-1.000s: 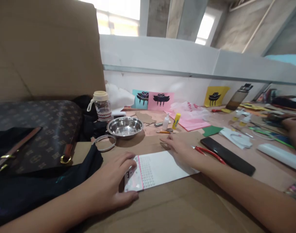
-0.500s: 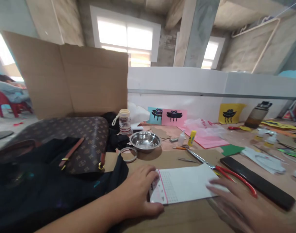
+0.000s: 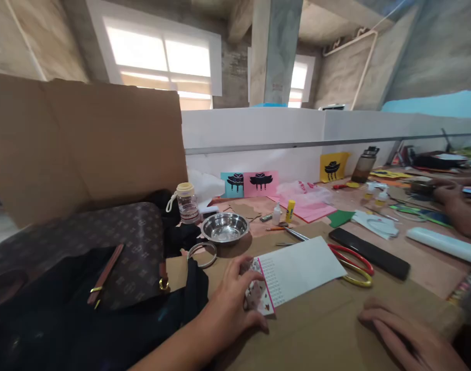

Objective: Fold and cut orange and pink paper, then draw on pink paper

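Observation:
A white paper piece [image 3: 304, 268] lies slantwise on brown cardboard [image 3: 297, 335]. Its left end carries a small dark print, a pink line and rows of fine marks. My left hand [image 3: 233, 299] is closed over that printed end, fingers at the upper edge and thumb at the lower. On the cardboard at the lower right, my right hand [image 3: 408, 330] lies apart from the paper, fingers stretched out and nothing seen in them. Beyond the paper's right end are scissors [image 3: 353, 256] with red and yellow handles, their blades partly hidden by it.
A steel bowl [image 3: 225, 228], a white ring [image 3: 202, 254] and a jar [image 3: 188, 202] stand behind my left hand. A glue stick [image 3: 290, 211] and black case [image 3: 368, 252] lie farther right. A brown bag [image 3: 131, 232] occupies the left. Another person's hand [image 3: 457, 203] shows far right.
My right hand has come off the paper and moved right onto the cardboard. The paper has tilted, its right end now higher. The camera view has swung right.

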Available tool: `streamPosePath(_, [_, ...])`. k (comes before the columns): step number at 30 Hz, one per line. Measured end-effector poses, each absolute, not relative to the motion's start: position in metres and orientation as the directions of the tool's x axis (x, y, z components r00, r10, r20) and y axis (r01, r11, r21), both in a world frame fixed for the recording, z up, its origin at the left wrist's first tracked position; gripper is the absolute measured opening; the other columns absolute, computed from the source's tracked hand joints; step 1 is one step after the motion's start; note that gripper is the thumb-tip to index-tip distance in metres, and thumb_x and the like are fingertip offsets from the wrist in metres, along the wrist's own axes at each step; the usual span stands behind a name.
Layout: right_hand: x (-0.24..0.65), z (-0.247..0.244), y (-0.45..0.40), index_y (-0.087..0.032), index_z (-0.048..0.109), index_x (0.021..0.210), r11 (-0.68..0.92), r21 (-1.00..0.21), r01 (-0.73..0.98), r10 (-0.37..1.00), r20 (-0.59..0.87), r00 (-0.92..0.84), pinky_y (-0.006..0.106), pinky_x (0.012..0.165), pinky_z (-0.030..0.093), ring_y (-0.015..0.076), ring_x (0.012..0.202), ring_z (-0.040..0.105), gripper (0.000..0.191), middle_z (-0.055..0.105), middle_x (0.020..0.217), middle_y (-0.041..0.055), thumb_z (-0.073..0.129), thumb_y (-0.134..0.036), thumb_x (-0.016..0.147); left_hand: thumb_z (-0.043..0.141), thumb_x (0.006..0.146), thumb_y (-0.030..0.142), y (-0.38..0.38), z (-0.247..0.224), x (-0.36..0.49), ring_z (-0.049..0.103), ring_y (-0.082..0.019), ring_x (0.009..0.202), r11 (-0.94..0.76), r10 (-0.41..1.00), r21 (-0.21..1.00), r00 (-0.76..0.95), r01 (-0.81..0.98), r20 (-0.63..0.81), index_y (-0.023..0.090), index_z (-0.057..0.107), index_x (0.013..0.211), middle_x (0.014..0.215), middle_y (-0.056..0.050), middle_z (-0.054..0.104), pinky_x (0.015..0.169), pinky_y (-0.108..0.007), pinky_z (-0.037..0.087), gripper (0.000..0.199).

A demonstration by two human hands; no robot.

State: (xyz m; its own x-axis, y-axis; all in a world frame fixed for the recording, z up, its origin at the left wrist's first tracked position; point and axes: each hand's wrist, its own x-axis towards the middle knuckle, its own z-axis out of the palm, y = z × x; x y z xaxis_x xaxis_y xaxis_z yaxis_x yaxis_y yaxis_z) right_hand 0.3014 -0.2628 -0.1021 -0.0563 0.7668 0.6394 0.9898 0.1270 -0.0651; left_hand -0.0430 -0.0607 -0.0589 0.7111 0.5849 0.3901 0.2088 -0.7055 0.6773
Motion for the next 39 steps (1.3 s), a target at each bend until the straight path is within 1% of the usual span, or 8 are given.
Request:
streamPosePath(3, [0.294, -0.095, -0.263, -0.027, 0.077, 0.094, 0.125, -0.071, 0.990, 0.802, 0.594, -0.059, 0.025, 0.075, 0.061, 0.0217, 0.090, 0.075, 0.023, 0.076, 0.101, 0.0046, 0.054, -0.029, 0.091, 0.075, 0.076, 0.009, -0.057, -0.060, -0.042, 0.052, -0.031, 0.127, -0.669, 0.617, 0.730, 0.653, 0.141, 0.439, 0.024, 0.069, 0.101, 0.133, -0.011, 0.052, 0.108, -0.051, 0.042, 0.030])
streamPosePath(6, [0.288, -0.093, -0.262, -0.025, 0.075, 0.093, 0.079, -0.150, 0.985, 0.823, 0.567, 0.021, 0.030, 0.079, 0.060, 0.0229, 0.094, 0.072, 0.026, 0.074, 0.104, 0.0069, 0.049, -0.029, 0.094, 0.056, 0.088, 0.010, -0.054, -0.058, -0.043, 0.052, -0.026, 0.129, -0.623, 0.671, 0.774, 0.588, 0.114, 0.453, 0.024, 0.067, 0.110, 0.139, -0.010, 0.049, 0.108, -0.047, 0.042, 0.028])
streamPosePath(13, [0.280, -0.085, -0.265, -0.025, 0.070, 0.100, 0.107, -0.253, 0.962, 0.861, 0.508, 0.038, 0.031, 0.083, 0.058, 0.0206, 0.095, 0.070, 0.023, 0.072, 0.103, 0.0067, 0.048, -0.026, 0.096, 0.060, 0.090, 0.030, -0.065, -0.050, -0.041, 0.070, -0.024, 0.092, -0.379, 0.775, 0.918, 0.581, 0.112, 0.249, 0.018, 0.041, 0.145, 0.102, -0.009, 0.073, 0.080, -0.036, 0.057, 0.059])
streamPosePath(20, [0.283, -0.091, -0.268, -0.027, 0.070, 0.105, 0.175, -0.229, 0.957, 0.793, 0.609, 0.000, 0.029, 0.083, 0.059, 0.0200, 0.099, 0.071, 0.022, 0.072, 0.107, 0.0051, 0.051, -0.025, 0.094, 0.065, 0.083, 0.030, -0.080, -0.042, -0.032, 0.072, -0.028, 0.089, -0.349, 0.682, 0.921, 0.721, 0.175, 0.122, 0.018, 0.077, 0.086, 0.091, -0.007, 0.079, 0.081, -0.034, 0.055, 0.017])
streamPosePath(27, [0.291, -0.092, -0.269, -0.027, 0.070, 0.105, 0.170, -0.132, 0.977, 0.746, 0.664, -0.040, 0.024, 0.073, 0.063, 0.0189, 0.088, 0.075, 0.020, 0.077, 0.101, 0.0030, 0.054, -0.033, 0.094, 0.062, 0.088, 0.048, -0.065, -0.048, -0.037, 0.067, -0.028, 0.096, -0.286, 0.814, 0.948, 0.557, 0.141, 0.162, 0.018, 0.070, 0.094, 0.098, -0.009, 0.076, 0.088, -0.035, 0.051, 0.032])
streamPosePath(30, [0.281, -0.077, -0.265, -0.027, 0.073, 0.102, 0.180, -0.184, 0.966, 0.767, 0.641, -0.021, 0.022, 0.073, 0.063, 0.0180, 0.084, 0.076, 0.022, 0.078, 0.097, 0.0025, 0.054, -0.037, 0.095, 0.060, 0.086, 0.061, -0.056, -0.050, -0.039, 0.068, -0.024, 0.084, -0.158, 0.860, 0.984, 0.500, 0.077, 0.099, 0.017, 0.063, 0.104, 0.096, -0.009, 0.074, 0.072, -0.033, 0.056, 0.047])
streamPosePath(35, [0.263, -0.044, -0.242, -0.032, 0.074, 0.110, 0.283, -0.296, 0.912, 0.889, 0.438, -0.134, 0.026, 0.088, 0.060, 0.0195, 0.103, 0.072, 0.023, 0.075, 0.114, 0.0031, 0.059, -0.036, 0.093, 0.066, 0.080, 0.066, -0.048, -0.045, -0.041, 0.064, -0.016, 0.058, 0.031, 0.868, 1.000, 0.495, 0.001, -0.027, 0.017, 0.058, 0.096, 0.075, -0.004, 0.071, 0.051, -0.025, 0.053, 0.052])
streamPosePath(39, [0.250, -0.027, -0.197, -0.023, 0.061, 0.135, 0.137, -0.620, 0.772, 0.990, 0.100, -0.096, 0.047, 0.102, 0.051, 0.0321, 0.121, 0.062, 0.057, 0.058, 0.140, 0.0161, 0.063, -0.053, 0.087, 0.069, 0.078, 0.065, -0.044, -0.047, -0.042, 0.057, -0.013, 0.047, 0.110, 0.862, 0.994, 0.501, -0.029, -0.081, 0.018, 0.058, 0.089, 0.064, -0.002, 0.068, 0.046, -0.025, 0.052, 0.050])
